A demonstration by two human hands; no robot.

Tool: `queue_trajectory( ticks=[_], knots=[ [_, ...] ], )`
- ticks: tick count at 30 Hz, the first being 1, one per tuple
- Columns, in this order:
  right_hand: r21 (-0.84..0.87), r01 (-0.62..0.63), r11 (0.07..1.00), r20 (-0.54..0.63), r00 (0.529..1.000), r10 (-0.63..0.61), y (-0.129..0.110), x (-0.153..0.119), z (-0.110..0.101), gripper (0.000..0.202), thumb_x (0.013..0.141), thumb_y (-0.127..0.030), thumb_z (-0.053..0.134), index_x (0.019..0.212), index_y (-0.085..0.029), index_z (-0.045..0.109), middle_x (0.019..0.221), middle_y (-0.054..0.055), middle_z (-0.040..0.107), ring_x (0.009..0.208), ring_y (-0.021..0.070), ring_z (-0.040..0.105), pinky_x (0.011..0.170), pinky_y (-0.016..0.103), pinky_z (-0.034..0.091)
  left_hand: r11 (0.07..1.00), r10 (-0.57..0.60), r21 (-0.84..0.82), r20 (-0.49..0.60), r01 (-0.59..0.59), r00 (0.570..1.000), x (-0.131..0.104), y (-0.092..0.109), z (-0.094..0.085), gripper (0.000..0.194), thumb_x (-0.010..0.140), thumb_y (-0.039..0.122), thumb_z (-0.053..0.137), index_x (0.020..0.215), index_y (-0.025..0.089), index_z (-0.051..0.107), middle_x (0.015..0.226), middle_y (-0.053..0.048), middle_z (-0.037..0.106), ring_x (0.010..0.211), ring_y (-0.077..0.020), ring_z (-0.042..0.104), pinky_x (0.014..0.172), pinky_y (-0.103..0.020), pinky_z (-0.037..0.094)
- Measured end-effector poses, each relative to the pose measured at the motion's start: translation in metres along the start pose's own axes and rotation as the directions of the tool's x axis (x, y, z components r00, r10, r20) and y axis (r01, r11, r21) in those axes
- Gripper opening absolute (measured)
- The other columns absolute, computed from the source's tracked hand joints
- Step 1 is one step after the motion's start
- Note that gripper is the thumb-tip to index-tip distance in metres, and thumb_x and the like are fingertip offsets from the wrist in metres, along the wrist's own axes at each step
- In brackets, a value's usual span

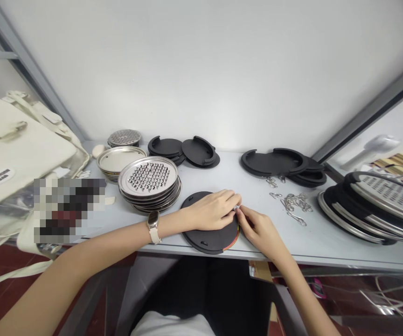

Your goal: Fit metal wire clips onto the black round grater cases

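A round black disc [196, 237] lies flat near the table's front edge, with small slots and a red-yellow strip along its right rim. My left hand [213, 210] rests across the disc, its fingers curled over the right rim. There my right hand [257, 228] meets it with thumb and index finger pinched together. Between the fingertips of both hands shows a small silvery metal piece [236, 208], mostly hidden. To the right lie several loose wire clips [294, 203] of the same silvery colour.
At the left stand stacked round metal graters [149, 177] and shallow metal discs [121, 160]. Black round holders [274, 162] sit toward the wall, with another group of black holders [199, 151] further left. More graters [390, 196] are piled right. A cream bag [19, 144] hangs over the left edge.
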State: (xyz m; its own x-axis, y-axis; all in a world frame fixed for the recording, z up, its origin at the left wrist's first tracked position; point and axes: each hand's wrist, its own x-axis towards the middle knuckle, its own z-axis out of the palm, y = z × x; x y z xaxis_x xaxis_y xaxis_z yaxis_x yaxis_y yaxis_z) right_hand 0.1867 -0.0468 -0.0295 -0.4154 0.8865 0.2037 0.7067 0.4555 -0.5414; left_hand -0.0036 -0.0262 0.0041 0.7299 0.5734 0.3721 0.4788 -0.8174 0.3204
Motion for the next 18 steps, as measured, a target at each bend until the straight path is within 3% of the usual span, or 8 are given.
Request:
queue_trajectory(
  ticks=[18],
  knots=[
    [0.021,-0.010,1.000,0.006,1.000,0.010,-0.0018,-0.0007,-0.0022,0.029,0.097,-0.035,0.035,0.076,-0.020,0.049,0.062,-0.001,0.053,0.055,0.0127,0.048,0.057,0.024,0.034,0.995,0.031,0.097,0.032,-0.034,0.999,-0.0002,0.0001,0.0017,0.007,0.092,0.016,0.039,0.095,0.015,0.045,0.095,-0.009,0.050,0.088,-0.0200,0.051,0.079,-0.032,0.046]
  ],
)
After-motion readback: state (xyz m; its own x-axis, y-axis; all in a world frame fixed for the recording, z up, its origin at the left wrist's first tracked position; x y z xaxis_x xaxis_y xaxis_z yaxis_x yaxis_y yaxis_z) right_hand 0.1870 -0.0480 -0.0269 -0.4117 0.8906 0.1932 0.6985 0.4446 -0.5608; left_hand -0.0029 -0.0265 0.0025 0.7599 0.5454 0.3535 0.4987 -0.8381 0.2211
